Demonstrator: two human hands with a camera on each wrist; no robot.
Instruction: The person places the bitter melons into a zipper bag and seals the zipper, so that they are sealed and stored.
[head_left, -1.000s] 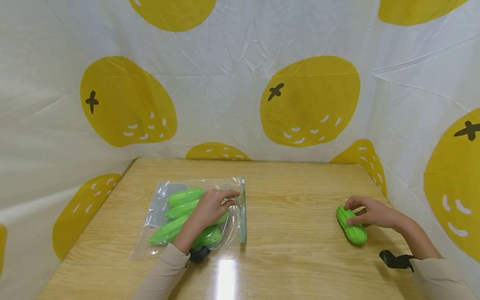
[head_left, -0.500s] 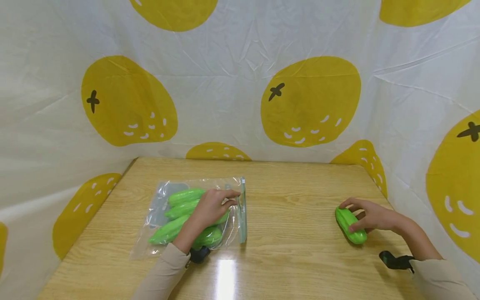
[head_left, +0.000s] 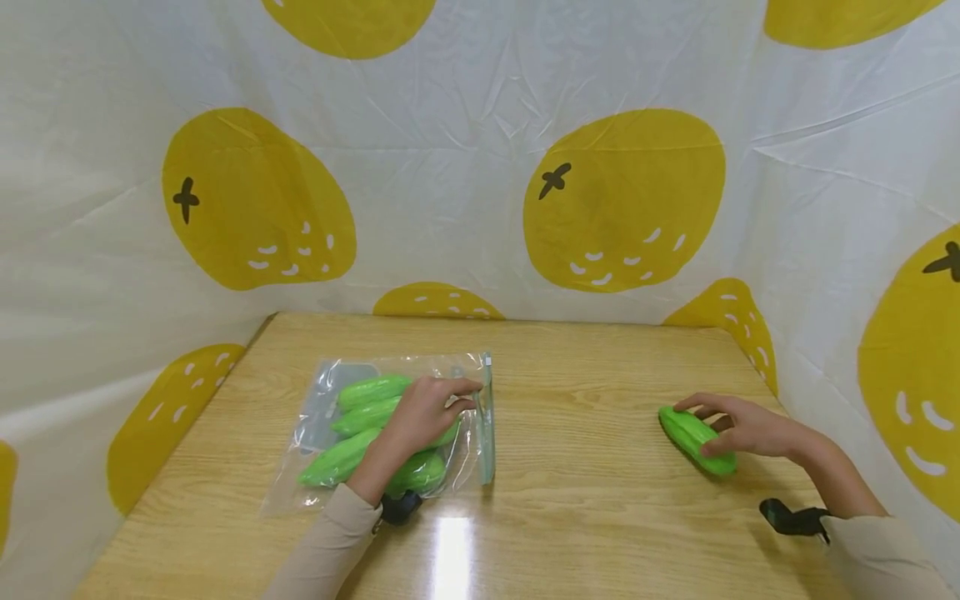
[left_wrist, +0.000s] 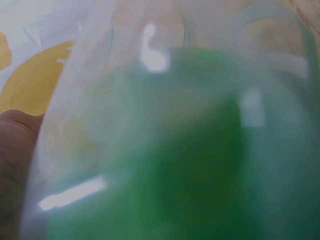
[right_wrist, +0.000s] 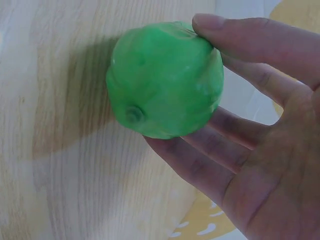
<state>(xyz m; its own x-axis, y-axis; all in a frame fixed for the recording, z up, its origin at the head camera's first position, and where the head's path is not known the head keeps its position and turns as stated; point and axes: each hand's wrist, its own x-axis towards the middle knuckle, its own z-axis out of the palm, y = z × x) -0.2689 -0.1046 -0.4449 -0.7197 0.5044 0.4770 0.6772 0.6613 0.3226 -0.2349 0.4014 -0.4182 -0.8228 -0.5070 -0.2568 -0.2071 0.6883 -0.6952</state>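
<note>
On the left of the table lies a clear zip bag [head_left: 467,442] with several ridged green cucumbers [head_left: 341,461] inside, its zip edge facing right. My left hand [head_left: 418,421] reaches across the bag, thumb and fingers pinching its open edge near the zip. In the left wrist view the bag's film and blurred green fill most of the picture. To the right, my right hand [head_left: 750,429] grips another ridged green cucumber [head_left: 693,437] between thumb and fingers. The right wrist view shows this cucumber [right_wrist: 165,80] end-on, a small round stub on its tip, close over the wood.
The wooden table [head_left: 570,500] spans the space between the hands, with a bright light reflection near its front. A white curtain [head_left: 442,208] printed with yellow fruit stands along the back and both sides.
The cucumber at my right hand has shifted slightly left and turned, its far end swinging further left. The fingers moved along it. My left hand and the bag stay put.
</note>
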